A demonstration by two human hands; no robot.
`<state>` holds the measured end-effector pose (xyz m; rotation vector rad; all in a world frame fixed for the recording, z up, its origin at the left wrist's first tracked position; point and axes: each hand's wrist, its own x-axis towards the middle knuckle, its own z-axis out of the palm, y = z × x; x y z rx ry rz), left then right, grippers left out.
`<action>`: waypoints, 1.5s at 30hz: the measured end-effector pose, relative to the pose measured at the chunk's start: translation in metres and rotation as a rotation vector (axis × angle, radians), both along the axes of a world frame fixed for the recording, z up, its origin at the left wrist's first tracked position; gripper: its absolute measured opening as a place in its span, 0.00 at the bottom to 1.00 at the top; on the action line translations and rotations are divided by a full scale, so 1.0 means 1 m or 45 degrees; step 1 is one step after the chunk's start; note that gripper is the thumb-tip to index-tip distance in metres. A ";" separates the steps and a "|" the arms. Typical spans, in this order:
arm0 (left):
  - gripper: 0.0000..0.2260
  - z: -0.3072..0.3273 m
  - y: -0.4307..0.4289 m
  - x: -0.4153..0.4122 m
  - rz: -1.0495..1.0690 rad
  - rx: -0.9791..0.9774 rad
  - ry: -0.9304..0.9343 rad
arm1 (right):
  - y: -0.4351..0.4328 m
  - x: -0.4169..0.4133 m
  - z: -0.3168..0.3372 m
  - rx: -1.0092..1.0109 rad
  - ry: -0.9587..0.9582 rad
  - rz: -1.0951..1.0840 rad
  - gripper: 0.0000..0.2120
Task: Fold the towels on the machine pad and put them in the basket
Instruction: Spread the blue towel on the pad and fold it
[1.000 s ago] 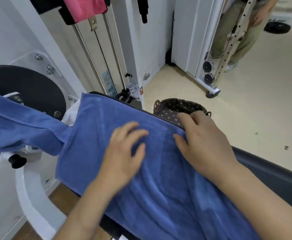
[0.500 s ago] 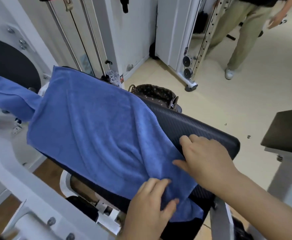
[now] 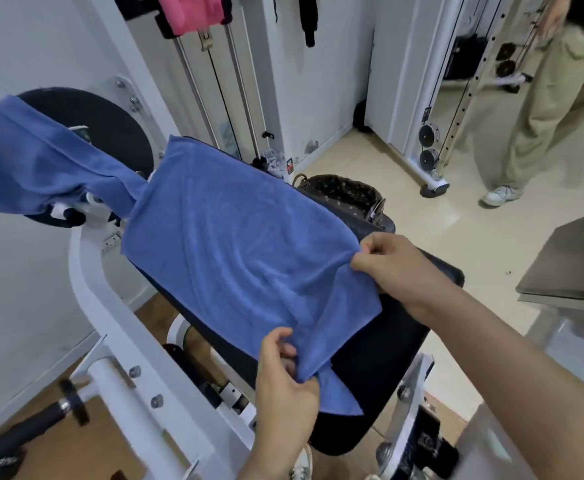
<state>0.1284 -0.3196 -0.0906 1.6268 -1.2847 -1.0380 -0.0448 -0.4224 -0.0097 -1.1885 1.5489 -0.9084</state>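
Note:
A blue towel (image 3: 242, 251) lies spread over the black machine pad (image 3: 380, 368). My left hand (image 3: 285, 386) pinches its near corner, bunching the cloth below the pad's edge. My right hand (image 3: 397, 268) pinches the towel's right edge, lifting it slightly. A second blue towel (image 3: 41, 168) hangs crumpled over the machine's round black part at the left. The dark, dotted basket (image 3: 342, 195) stands on the floor just behind the pad, partly hidden by it.
White machine frame (image 3: 117, 327) runs along the left and front. Cable columns and a pink cloth (image 3: 190, 8) stand behind. A person in beige trousers (image 3: 546, 109) stands at the right rear. A dark bench (image 3: 574, 261) sits at the right.
Both hands went from pressing flat on the towel to pinching its near corner and right edge. The towel's near end is now gathered and lifted off the pad.

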 end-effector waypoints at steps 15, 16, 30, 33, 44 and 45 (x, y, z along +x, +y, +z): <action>0.19 -0.024 0.031 0.024 -0.689 -0.328 -0.792 | 0.016 -0.051 0.002 -0.100 0.737 -0.055 0.09; 0.20 -0.026 0.030 0.022 -0.721 -0.283 -0.801 | 0.016 -0.051 0.003 -0.097 0.743 -0.041 0.08; 0.17 -0.020 0.028 0.009 -0.985 0.075 -0.644 | 0.021 -0.044 0.005 -0.238 1.525 -0.054 0.13; 0.15 -0.015 0.027 0.012 -0.996 0.184 -0.518 | 0.016 -0.039 0.008 -0.235 1.500 0.034 0.11; 0.15 0.003 -0.086 0.139 -0.175 0.106 -0.198 | -0.087 0.093 0.039 -0.529 0.936 0.365 0.15; 0.15 0.004 -0.104 0.158 -0.041 0.087 -0.172 | -0.105 0.111 0.040 -0.530 0.928 0.364 0.15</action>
